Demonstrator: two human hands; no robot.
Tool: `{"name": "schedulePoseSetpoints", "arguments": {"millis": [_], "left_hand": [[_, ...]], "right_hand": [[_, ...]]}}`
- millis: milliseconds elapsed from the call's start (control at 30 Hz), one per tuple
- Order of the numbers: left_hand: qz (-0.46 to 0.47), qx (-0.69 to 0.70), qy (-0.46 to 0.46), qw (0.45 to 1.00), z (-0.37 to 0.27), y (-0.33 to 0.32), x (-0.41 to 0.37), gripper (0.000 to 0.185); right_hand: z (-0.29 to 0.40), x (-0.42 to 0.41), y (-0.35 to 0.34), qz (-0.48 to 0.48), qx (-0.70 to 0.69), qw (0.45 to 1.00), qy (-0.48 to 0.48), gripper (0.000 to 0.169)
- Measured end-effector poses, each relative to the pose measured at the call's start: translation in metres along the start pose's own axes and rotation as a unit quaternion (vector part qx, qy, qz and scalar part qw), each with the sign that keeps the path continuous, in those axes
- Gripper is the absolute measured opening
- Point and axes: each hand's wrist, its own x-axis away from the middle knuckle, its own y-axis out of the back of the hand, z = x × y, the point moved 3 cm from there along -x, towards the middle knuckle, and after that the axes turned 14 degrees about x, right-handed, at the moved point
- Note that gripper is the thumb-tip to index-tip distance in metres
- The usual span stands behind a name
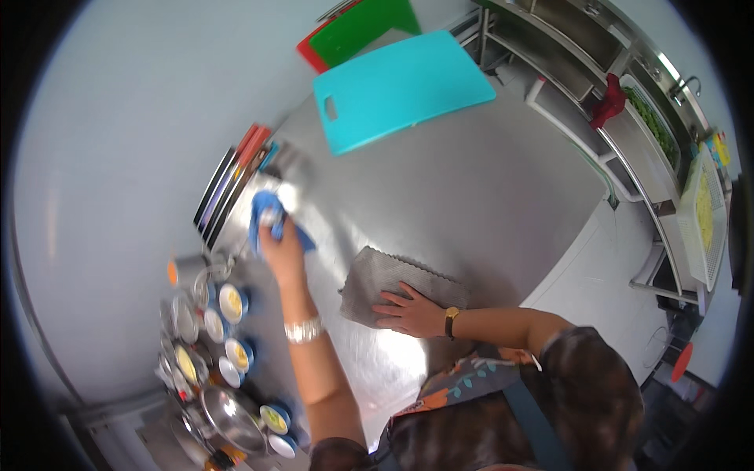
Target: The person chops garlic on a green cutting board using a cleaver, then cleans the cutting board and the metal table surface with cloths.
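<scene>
My left hand (277, 241) reaches towards the back left of the stainless steel table (495, 188), gripping a bunched blue cloth (261, 206). Something small and whitish shows blurred at its fingertips; I cannot tell what it is. Flat under my right hand (406, 311) lies a grey cloth (377, 277) with a zigzag edge, near the front of the table. The fingers of that hand are spread and press on the cloth. A row of knives (227, 194) stands in a holder by the wall, just beyond the blue cloth.
A turquoise cutting board (400, 88) lies at the back, with green (365, 35) and red boards behind it. Small bowls (234, 303) and a steel bowl (232, 418) crowd the left side. At the right are a steel sink unit and a white basket (704, 218) of pale food.
</scene>
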Motion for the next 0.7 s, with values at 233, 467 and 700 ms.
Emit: {"name": "schedulePoseSetpoints", "arguments": {"millis": [233,467,700], "left_hand": [[0.346,-0.329,-0.277,0.834,0.087,-0.259,-0.092,0.050],[0.296,-0.451,-0.247,0.805,0.118,-0.318,-0.108,0.059],[0.247,-0.492,-0.179,0.815,0.103,-0.359,-0.149,0.054]], "right_hand": [[-0.166,0.006,0.063,-0.032,0.102,0.979,-0.176,0.034],[-0.238,0.073,0.107,0.018,0.136,0.950,-0.281,0.034],[-0.273,0.047,0.118,0.027,0.155,0.934,-0.320,0.036]]}}
